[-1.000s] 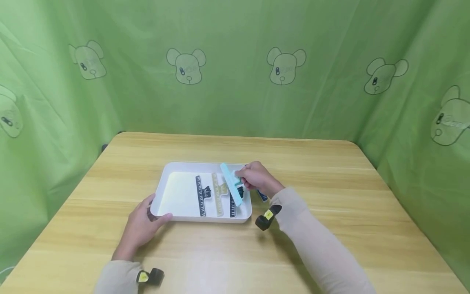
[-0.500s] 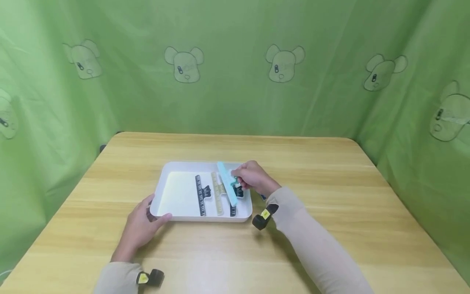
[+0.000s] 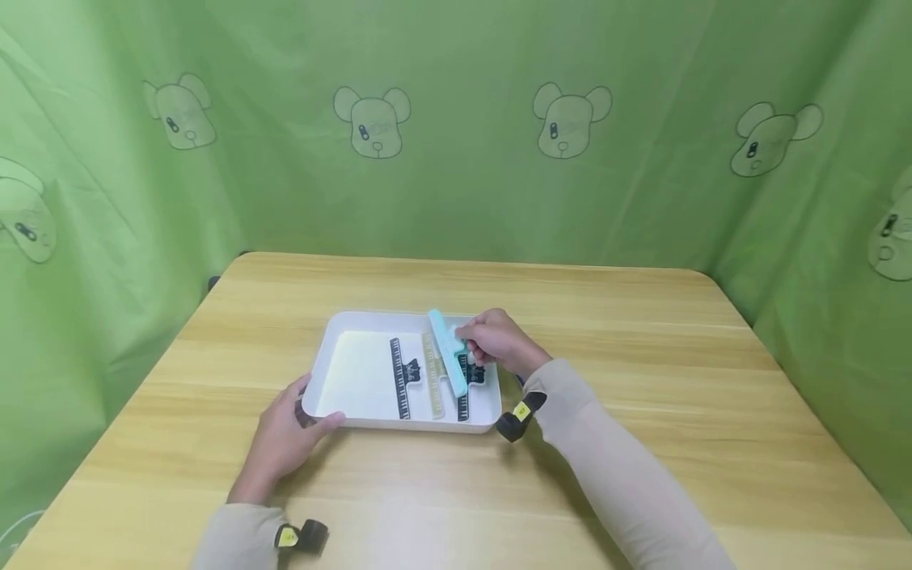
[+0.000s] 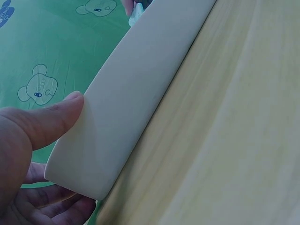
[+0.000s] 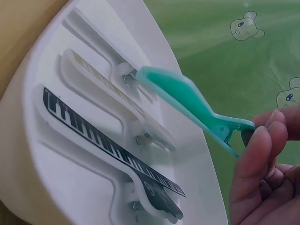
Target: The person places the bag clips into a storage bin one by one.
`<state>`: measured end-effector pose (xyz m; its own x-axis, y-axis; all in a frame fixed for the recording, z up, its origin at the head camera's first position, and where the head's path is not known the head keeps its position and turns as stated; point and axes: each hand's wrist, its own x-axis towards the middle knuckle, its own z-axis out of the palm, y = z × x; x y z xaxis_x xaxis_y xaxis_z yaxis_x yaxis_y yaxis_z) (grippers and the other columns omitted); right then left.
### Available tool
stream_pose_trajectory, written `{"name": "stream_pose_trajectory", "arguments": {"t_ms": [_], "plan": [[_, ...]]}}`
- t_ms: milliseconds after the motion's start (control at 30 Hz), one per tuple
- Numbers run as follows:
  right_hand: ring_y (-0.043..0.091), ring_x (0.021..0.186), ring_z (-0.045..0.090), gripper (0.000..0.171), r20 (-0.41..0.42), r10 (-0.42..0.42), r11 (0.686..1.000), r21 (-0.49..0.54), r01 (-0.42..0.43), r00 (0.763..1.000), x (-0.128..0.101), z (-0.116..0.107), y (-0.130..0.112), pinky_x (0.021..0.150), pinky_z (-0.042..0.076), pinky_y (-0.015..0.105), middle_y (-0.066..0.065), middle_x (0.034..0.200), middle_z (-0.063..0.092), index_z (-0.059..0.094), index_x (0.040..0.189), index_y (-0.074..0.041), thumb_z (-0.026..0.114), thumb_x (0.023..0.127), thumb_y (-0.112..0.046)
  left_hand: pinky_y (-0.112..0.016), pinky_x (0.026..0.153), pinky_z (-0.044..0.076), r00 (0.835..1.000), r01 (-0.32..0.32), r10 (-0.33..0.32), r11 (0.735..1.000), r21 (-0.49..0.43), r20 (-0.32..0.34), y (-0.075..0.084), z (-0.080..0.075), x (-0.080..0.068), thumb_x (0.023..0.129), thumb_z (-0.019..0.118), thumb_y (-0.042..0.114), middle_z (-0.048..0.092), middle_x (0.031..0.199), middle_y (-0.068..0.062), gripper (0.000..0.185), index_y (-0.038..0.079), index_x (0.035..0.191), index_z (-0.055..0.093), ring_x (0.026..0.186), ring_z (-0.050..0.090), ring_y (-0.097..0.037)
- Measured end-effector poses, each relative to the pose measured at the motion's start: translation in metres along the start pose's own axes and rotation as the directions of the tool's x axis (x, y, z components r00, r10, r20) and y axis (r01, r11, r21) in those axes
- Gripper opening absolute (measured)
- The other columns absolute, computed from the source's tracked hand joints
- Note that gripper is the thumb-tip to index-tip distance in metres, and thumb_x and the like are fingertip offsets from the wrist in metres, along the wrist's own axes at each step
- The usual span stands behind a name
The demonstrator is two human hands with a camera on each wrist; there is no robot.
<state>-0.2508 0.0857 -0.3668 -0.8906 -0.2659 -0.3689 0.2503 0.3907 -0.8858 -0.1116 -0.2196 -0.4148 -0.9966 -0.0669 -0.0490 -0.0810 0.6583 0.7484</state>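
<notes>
Three clips already lie in the white tray [image 3: 342, 328] mid-counter. Right hand [image 3: 495, 342] pinches a teal clip [image 3: 449, 362] just above the tray's right side; looks like placing, next needs lowering and letting go. Left hand [image 3: 288, 431] grips the near-left corner.

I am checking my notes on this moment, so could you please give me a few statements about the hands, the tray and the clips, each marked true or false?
1. The right hand holds a long teal plastic clip over the shallow white plastic tray. True.
2. The left hand lies flat on the wooden table, apart from the tray. False: it grips the tray's near left corner.
3. A black clip with a piano-key pattern lies in the tray. True.
4. The tray holds no clips. False: several lie inside.
</notes>
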Motion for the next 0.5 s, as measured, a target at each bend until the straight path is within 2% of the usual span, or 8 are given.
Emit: {"name": "stream_pose_trajectory", "arguments": {"t_ms": [267, 500], "plan": [[0.011, 0.051, 0.044, 0.028, 0.019, 0.014, 1.000, 0.014, -0.015, 1.000, 0.0040, 0.0028, -0.0007, 0.048, 0.042, 0.019, 0.000, 0.059, 0.048, 0.053, 0.069, -0.007, 0.060, 0.095, -0.015, -0.055, 0.109, 0.033, 1.000, 0.007, -0.007, 1.000, -0.008, -0.007, 0.0029, 0.0007, -0.0013, 0.084, 0.075, 0.040, 0.037, 0.145, -0.030, 0.091, -0.004, 0.148, 0.029, 0.132, 0.038, -0.046], [0.010, 0.050, 0.043, 0.027, 0.019, 0.028, 0.999, 0.025, -0.029, 0.999, 0.0037, 0.0087, -0.0024, 0.049, 0.045, 0.020, 0.000, 0.059, 0.047, 0.052, 0.069, -0.007, 0.060, 0.094, -0.014, -0.056, 0.109, 0.031, 1.000, -0.014, 0.014, 1.000, 0.012, 0.000, 0.0016, -0.0017, -0.0004, 0.084, 0.074, 0.043, 0.038, 0.145, -0.031, 0.091, -0.003, 0.148, 0.029, 0.132, 0.037, -0.046]]}}
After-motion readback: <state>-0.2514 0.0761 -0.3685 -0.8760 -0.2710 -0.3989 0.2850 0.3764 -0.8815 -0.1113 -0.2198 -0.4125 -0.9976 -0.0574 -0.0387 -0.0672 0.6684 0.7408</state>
